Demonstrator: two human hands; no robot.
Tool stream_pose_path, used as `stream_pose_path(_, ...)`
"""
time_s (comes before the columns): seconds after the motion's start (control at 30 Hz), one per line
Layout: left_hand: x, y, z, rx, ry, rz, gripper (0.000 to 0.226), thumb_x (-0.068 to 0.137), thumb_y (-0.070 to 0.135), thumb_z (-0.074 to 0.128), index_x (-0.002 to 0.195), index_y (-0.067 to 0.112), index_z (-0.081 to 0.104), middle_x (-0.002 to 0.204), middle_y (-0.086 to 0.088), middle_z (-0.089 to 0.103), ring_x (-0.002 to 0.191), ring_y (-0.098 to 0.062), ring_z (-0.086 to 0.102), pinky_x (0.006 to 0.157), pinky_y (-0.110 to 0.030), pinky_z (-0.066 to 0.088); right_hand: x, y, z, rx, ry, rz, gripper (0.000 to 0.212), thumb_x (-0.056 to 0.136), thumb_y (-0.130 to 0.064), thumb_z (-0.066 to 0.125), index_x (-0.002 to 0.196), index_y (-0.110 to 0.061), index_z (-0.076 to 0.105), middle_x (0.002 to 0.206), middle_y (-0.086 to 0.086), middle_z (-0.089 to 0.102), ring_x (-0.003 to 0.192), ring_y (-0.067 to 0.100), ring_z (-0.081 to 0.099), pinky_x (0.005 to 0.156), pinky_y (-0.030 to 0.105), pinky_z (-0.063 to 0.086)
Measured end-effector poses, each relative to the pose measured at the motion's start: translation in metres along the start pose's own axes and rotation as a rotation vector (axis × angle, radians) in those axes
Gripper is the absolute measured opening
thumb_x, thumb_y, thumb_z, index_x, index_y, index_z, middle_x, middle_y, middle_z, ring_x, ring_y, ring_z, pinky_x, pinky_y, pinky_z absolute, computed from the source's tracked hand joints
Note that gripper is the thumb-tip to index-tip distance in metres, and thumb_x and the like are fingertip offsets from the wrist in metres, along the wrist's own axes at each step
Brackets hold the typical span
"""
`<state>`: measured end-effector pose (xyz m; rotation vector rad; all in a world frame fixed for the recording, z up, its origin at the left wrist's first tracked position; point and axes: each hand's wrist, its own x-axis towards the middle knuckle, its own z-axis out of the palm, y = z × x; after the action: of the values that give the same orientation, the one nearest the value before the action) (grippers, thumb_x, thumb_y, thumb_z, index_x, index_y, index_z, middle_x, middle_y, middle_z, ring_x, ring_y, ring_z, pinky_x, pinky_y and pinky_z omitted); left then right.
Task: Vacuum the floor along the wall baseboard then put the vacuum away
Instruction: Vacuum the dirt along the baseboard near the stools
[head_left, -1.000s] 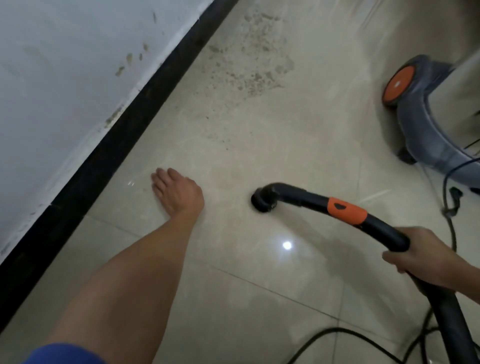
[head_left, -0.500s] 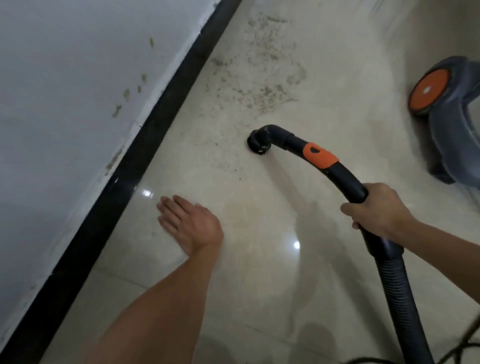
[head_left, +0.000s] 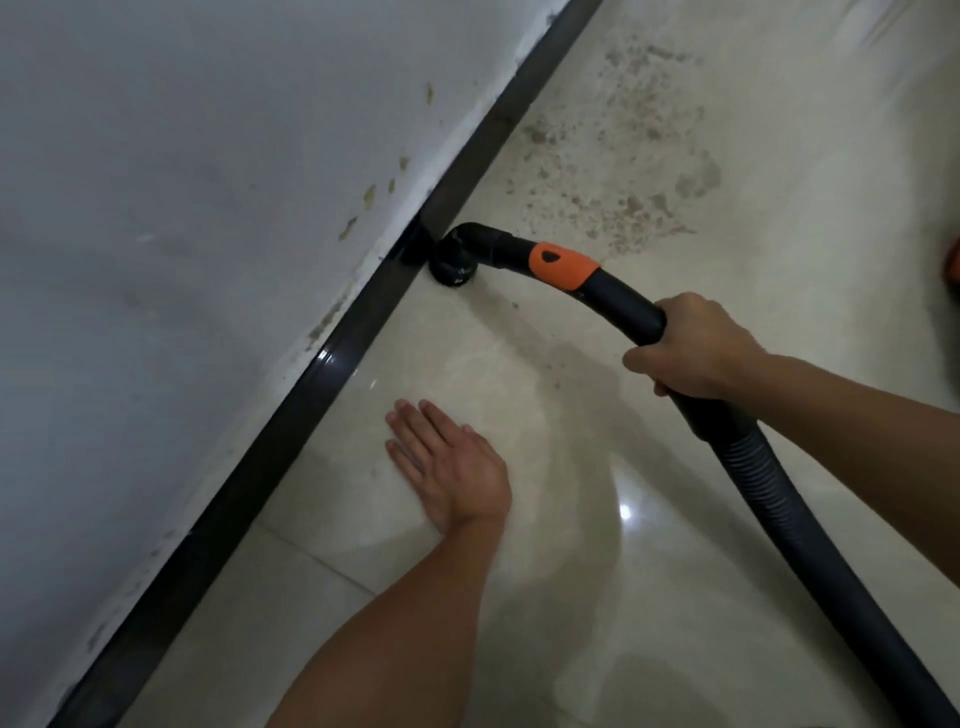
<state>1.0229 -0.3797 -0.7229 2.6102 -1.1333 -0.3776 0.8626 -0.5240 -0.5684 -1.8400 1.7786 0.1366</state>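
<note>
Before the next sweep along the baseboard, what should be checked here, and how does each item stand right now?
1. Right hand grip on the wand: ok, fingers wrapped round it just above the ribbed hose.
2. Nozzle at the baseboard: ok, right against it.
3. Left hand out of the nozzle's path: ok, flat on the floor, apart from the nozzle.
4. Stretch ahead clean: not ok, a dirt patch lies beyond the nozzle.
5. Hose free of kinks: ok in the part that shows.
6. Vacuum body placement: cannot tell, only a sliver shows at the right edge.
</note>
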Motion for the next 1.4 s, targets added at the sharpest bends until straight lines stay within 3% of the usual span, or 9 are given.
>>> stream_pose_path(0.1, -0.001, -0.001, 0.0, 0.008, -0.003, -0.003, 0.055, 0.095, 0.022, 0.04, 0.143, -0.006, 0.035, 0.153, -0.026, 0.026, 0.144, -0.039, 0.018, 0.117, -0.053, 0.014, -0.007, 0.012, -0.006, -0.01, -0.085, -0.027, 0.017, 0.071, -0.021, 0.073, 0.081, -0.019, 0.06, 0.056, 0.001, 0.069, 0.045, 0.013, 0.068, 0.058, 0.033, 0.058)
stream_pose_path(0.27, -0.001, 0.001, -0.002, 0.019, -0.013, -0.008, 0.057, 0.094, 0.022, 0.045, 0.143, -0.006, 0.035, 0.153, -0.027, 0.026, 0.144, -0.04, 0.019, 0.118, -0.053, 0.014, -0.011, 0.04, -0.025, -0.026, 0.056, 0.059, 0.017, 0.072, -0.023, 0.074, 0.08, -0.022, 0.06, 0.044, -0.005, 0.064, 0.038, 0.005, 0.062, 0.051, 0.024, 0.046)
stream_pose_path(0.37, -0.001, 0.001, -0.003, 0.03, -0.012, -0.01, 0.057, 0.095, 0.022, 0.044, 0.144, -0.006, 0.034, 0.153, -0.027, 0.026, 0.144, -0.04, 0.018, 0.118, -0.053, 0.013, -0.017, 0.052, -0.031, -0.018, -0.002, 0.061, 0.016, 0.072, -0.019, 0.074, 0.079, -0.021, 0.059, 0.046, -0.009, 0.065, 0.04, 0.007, 0.064, 0.052, 0.026, 0.047)
stream_pose_path(0.57, -0.002, 0.001, -0.003, 0.059, -0.011, -0.009, 0.058, 0.097, 0.025, 0.039, 0.146, -0.004, 0.029, 0.155, -0.026, 0.022, 0.145, -0.038, 0.015, 0.118, -0.052, 0.011, -0.039, 0.079, -0.043, -0.004, -0.01, 0.092, 0.017, 0.074, -0.016, 0.075, 0.08, -0.021, 0.06, 0.047, -0.001, 0.066, 0.042, 0.011, 0.066, 0.052, 0.027, 0.049)
stream_pose_path(0.7, -0.002, 0.001, -0.004, 0.072, -0.013, -0.011, 0.058, 0.097, 0.025, 0.037, 0.147, -0.004, 0.027, 0.156, -0.025, 0.02, 0.146, -0.038, 0.014, 0.118, -0.052, 0.01, -0.058, 0.102, -0.043, -0.05, -0.119, 0.085, 0.013, 0.074, -0.014, 0.075, 0.078, -0.015, 0.062, 0.049, -0.001, 0.067, 0.042, 0.012, 0.065, 0.05, 0.026, 0.045)
stream_pose_path(0.83, -0.003, 0.002, -0.003, 0.077, 0.001, -0.006, 0.058, 0.097, 0.024, 0.036, 0.147, -0.005, 0.027, 0.156, -0.026, 0.019, 0.146, -0.039, 0.013, 0.119, -0.051, 0.008, -0.072, 0.14, -0.05, 0.02, -0.04, 0.177, 0.013, 0.074, -0.01, 0.075, 0.076, -0.012, 0.063, 0.047, 0.002, 0.067, 0.04, 0.014, 0.064, 0.047, 0.025, 0.044)
stream_pose_path(1.0, -0.004, 0.002, -0.004, 0.103, 0.009, -0.008, 0.058, 0.098, 0.024, 0.034, 0.147, -0.005, 0.025, 0.156, -0.025, 0.018, 0.146, -0.037, 0.011, 0.119, -0.05, 0.007, -0.101, 0.182, -0.049, 0.085, -0.003, 0.28, 0.011, 0.073, -0.007, 0.075, 0.073, -0.006, 0.064, 0.049, 0.009, 0.067, 0.045, 0.023, 0.066, 0.056, 0.032, 0.05)
stream_pose_path(1.23, -0.005, 0.002, -0.003, 0.114, 0.044, 0.008, 0.057, 0.098, 0.025, 0.033, 0.146, -0.005, 0.027, 0.155, -0.026, 0.021, 0.145, -0.038, 0.015, 0.118, -0.05, 0.009, -0.123, 0.17, -0.005, 0.049, -0.002, 0.153, 0.014, 0.07, -0.018, 0.074, 0.073, -0.021, 0.061, 0.048, -0.007, 0.065, 0.04, 0.007, 0.063, 0.048, 0.028, 0.046)
stream_pose_path(1.4, -0.005, 0.003, -0.003, 0.124, 0.032, 0.0, 0.057, 0.098, 0.025, 0.034, 0.146, -0.004, 0.028, 0.155, -0.025, 0.022, 0.145, -0.038, 0.016, 0.118, -0.05, 0.011, -0.102, 0.147, 0.008, -0.04, 0.106, 0.071, 0.015, 0.069, -0.03, 0.07, 0.078, -0.026, 0.058, 0.057, -0.005, 0.064, 0.053, 0.016, 0.066, 0.057, 0.028, 0.052)
